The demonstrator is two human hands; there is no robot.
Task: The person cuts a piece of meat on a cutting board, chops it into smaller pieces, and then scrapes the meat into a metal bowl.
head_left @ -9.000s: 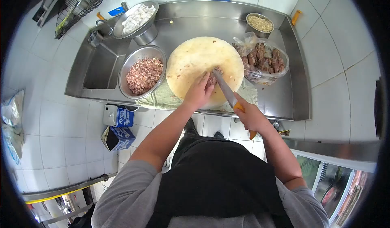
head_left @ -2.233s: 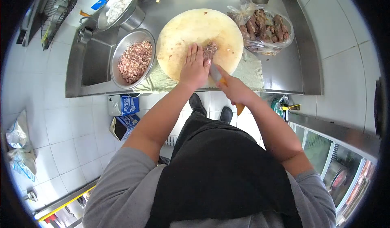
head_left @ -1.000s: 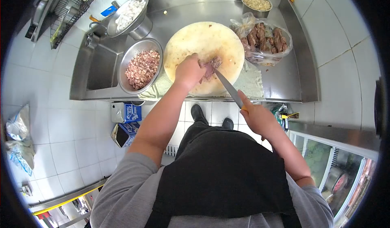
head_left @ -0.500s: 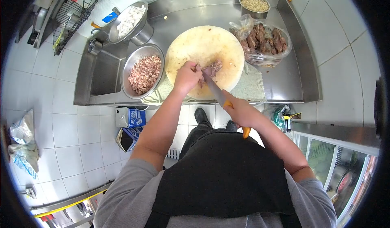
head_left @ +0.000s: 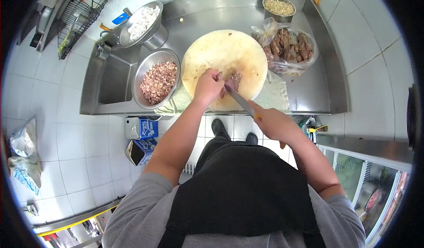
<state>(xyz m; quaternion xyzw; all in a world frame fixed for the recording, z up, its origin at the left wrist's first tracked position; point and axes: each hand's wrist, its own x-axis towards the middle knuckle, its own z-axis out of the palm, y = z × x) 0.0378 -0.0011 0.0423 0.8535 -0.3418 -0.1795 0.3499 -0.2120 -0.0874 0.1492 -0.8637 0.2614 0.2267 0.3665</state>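
A round, pale chopping board [head_left: 207, 49] lies at the front of the steel counter, and dark cooked meat [head_left: 233, 80] is on it. My left hand [head_left: 208, 88] is closed at the near middle of the board, with a piece of meat pinched in its fingers. My right hand [head_left: 276, 125] grips the orange handle of a knife [head_left: 240, 100]. The blade slants up to the left, its tip against the meat beside my left fingers. The palm and fingers hide most of the handle.
Left of the board stands a steel bowl of diced meat [head_left: 157, 82]; behind it is a colander of white pieces [head_left: 143, 23]. A plastic bag of meat chunks [head_left: 289, 49] lies right, before a tin of chopped bits [head_left: 278, 7]. A cloth [head_left: 274, 93] lies under the board.
My right hand has moved right and slightly toward me, drawing the knife back. The meat by the blade looks more spread out. My left hand has shifted slightly right.
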